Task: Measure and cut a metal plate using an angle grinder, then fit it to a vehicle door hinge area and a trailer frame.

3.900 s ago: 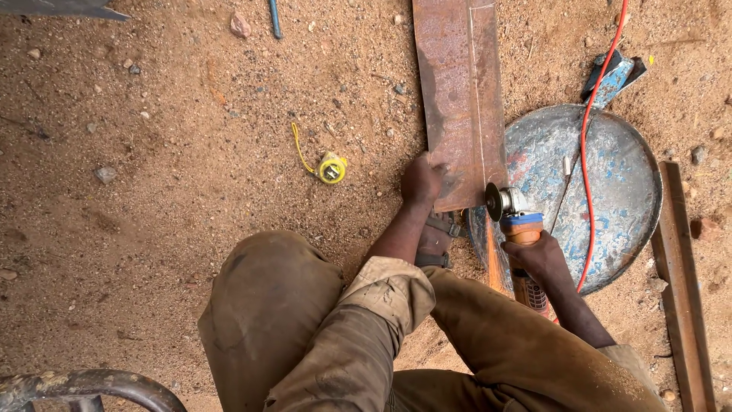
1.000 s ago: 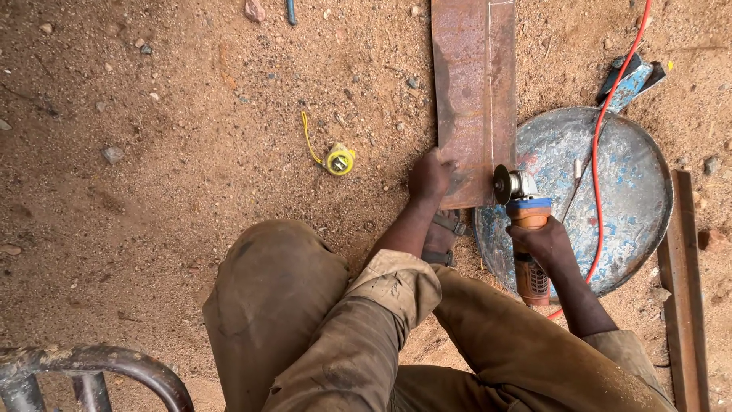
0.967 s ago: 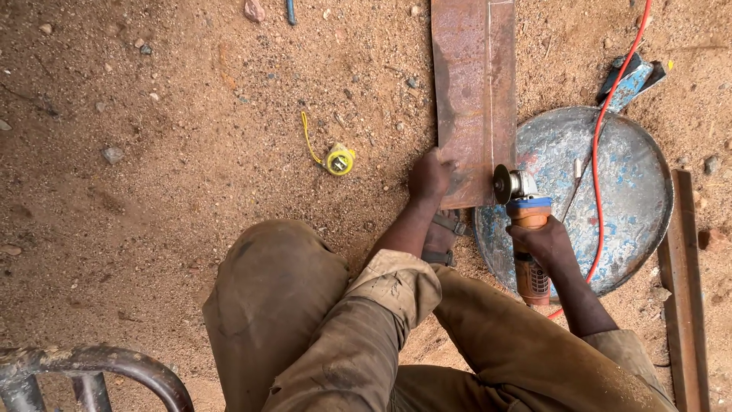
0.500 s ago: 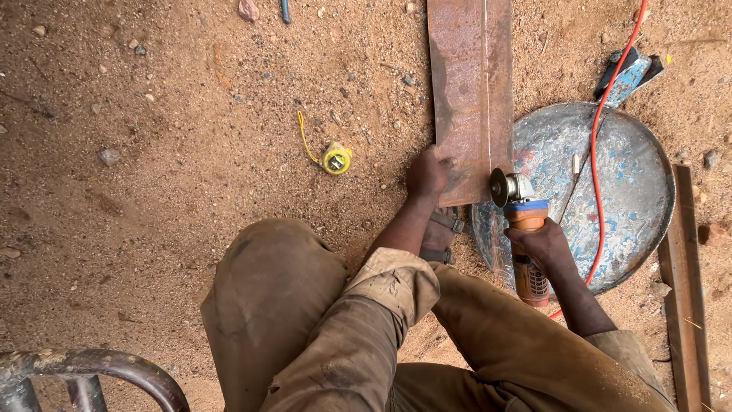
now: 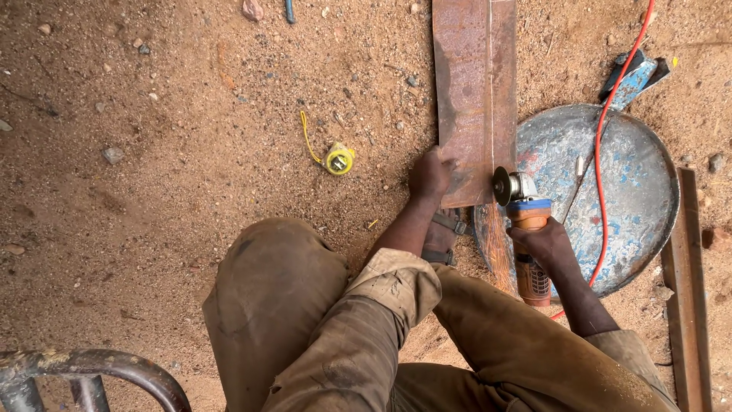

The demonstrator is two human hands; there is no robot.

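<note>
The person crouches over bare, sandy ground (image 5: 152,191) with a long rusty steel plate (image 5: 473,84) running away from them to the far edge of the view. The left hand (image 5: 428,175) lies flat on the near end of the plate, fingers spread over its left edge, pinning it down. The right hand (image 5: 543,240) is wrapped tight around the orange body of an angle grinder (image 5: 526,244), whose disc (image 5: 502,185) stands at the plate's near right corner; whether it actually touches the metal cannot be told. A red cable (image 5: 602,152) runs from the grinder across a round, blue-stained metal pan (image 5: 633,191) lying to the right of the plate. A sandalled foot (image 5: 442,236) sits just beside the near end of the plate. A yellow tape measure (image 5: 338,159) lies on the ground to the left, well apart, and a rusty angle bar (image 5: 690,290) lies at the far right.

The risks look plain. The left hand and the foot both sit near the disc, so a kick or a slip of the plate on loose sand could bring the wheel into bare skin. The cable trails close to the work and could be nicked. Sparks would fly toward unprotected hands and trousers.
</note>
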